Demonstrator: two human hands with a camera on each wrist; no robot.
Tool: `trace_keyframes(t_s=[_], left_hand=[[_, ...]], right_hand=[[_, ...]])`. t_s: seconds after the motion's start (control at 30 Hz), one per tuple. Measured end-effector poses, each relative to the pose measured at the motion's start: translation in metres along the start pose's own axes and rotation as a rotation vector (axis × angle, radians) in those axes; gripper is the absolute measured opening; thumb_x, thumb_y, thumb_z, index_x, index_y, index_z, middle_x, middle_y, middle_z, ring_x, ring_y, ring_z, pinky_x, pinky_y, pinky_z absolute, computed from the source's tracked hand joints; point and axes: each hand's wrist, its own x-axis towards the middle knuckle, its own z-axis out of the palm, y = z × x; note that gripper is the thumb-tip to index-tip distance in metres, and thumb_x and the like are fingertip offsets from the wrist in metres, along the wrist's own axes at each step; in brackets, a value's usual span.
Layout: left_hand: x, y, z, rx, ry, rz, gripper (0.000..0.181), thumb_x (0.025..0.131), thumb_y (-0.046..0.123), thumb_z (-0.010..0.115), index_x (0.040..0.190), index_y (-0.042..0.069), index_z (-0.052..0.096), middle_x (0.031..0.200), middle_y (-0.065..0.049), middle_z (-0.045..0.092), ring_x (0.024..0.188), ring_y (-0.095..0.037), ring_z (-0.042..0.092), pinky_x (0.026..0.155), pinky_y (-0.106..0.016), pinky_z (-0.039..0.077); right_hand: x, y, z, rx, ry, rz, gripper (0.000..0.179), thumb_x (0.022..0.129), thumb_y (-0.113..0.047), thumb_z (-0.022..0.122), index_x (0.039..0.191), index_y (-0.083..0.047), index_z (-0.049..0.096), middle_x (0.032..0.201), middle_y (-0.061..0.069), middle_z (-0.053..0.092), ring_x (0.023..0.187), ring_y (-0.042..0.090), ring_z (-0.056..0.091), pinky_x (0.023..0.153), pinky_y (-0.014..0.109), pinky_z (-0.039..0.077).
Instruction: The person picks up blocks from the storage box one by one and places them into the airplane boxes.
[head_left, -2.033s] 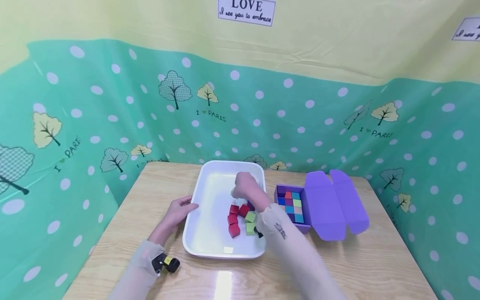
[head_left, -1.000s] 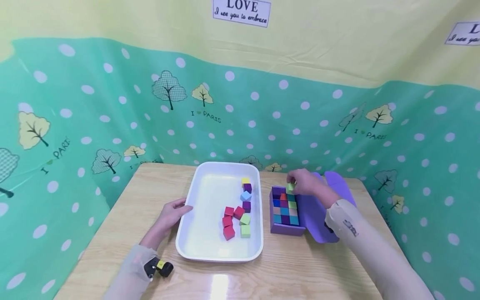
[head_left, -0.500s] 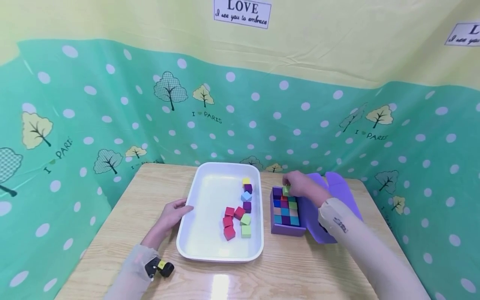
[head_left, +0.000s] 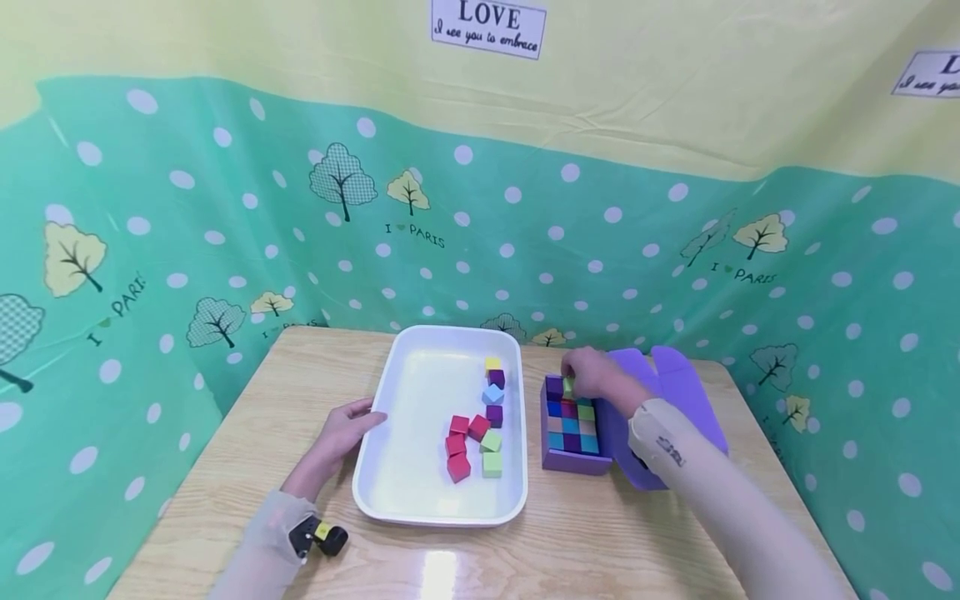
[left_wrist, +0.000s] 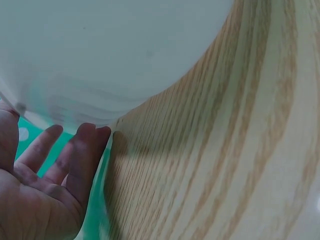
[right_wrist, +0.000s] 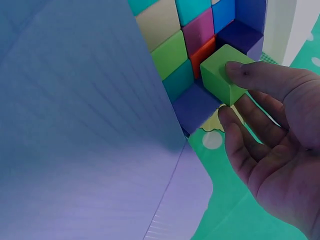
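Note:
My right hand [head_left: 590, 373] pinches a light green cube [right_wrist: 220, 75] between thumb and fingers. It is over the far end of the purple box [head_left: 576, 461], where a dark purple cube [head_left: 554, 387] sits at the far left corner. In the right wrist view the held cube is tilted, above a red cube [right_wrist: 203, 57]. Rows of coloured cubes fill the nearer part of the box. My left hand [head_left: 343, 433] holds the left rim of the white tray [head_left: 364, 492], its thumb over the edge and fingertips against the outer wall [left_wrist: 100, 75].
Several loose cubes lie in the tray's right half: red cubes [head_left: 456, 445], green cubes [head_left: 491, 464], purple, light blue and yellow ones. The box's purple lid [head_left: 637, 442] is folded open to the right. A patterned cloth [head_left: 480, 208] hangs behind the wooden table [head_left: 300, 375].
My right hand has gone from the tray to the purple box, bringing the green cube, then shifted left and lower over the far end. The left hand has stayed on the tray rim.

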Motion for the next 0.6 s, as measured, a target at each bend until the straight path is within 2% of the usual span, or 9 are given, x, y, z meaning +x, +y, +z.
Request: trace_keyframes(t_s=[0.1, 0.33, 0.6], left_hand=[[0.0, 0.001, 0.0, 0.004, 0.005, -0.009, 0.061, 0.088, 0.029, 0.07, 0.14, 0.004, 0.049, 0.129, -0.022, 0.058, 0.101, -0.026, 0.065, 0.08, -0.034, 0.057], [0.0, 0.001, 0.001, -0.019, 0.005, -0.011, 0.061, 0.088, 0.029, 0.07, 0.139, 0.004, 0.05, 0.127, -0.021, 0.059, 0.098, -0.025, 0.066, 0.078, -0.035, 0.057], [0.002, -0.003, -0.001, -0.024, 0.001, -0.004, 0.06, 0.088, 0.03, 0.07, 0.139, 0.005, 0.051, 0.127, -0.021, 0.059, 0.098, -0.025, 0.066, 0.079, -0.034, 0.057]], right_hand=[[0.001, -0.001, 0.003, 0.014, -0.003, 0.024, 0.026, 0.073, -0.003, 0.076, 0.097, -0.008, 0.069, 0.088, 0.003, 0.064, 0.077, 0.021, 0.056, 0.07, 0.036, 0.054], [0.004, 0.002, 0.01, 0.011, -0.004, 0.014, 0.024, 0.075, -0.016, 0.083, 0.092, -0.009, 0.069, 0.084, 0.001, 0.063, 0.074, 0.02, 0.055, 0.066, 0.035, 0.052], [0.005, 0.002, 0.014, 0.009, 0.009, 0.007, 0.023, 0.074, -0.015, 0.082, 0.091, -0.01, 0.067, 0.08, 0.0, 0.059, 0.072, 0.02, 0.054, 0.063, 0.033, 0.05]])
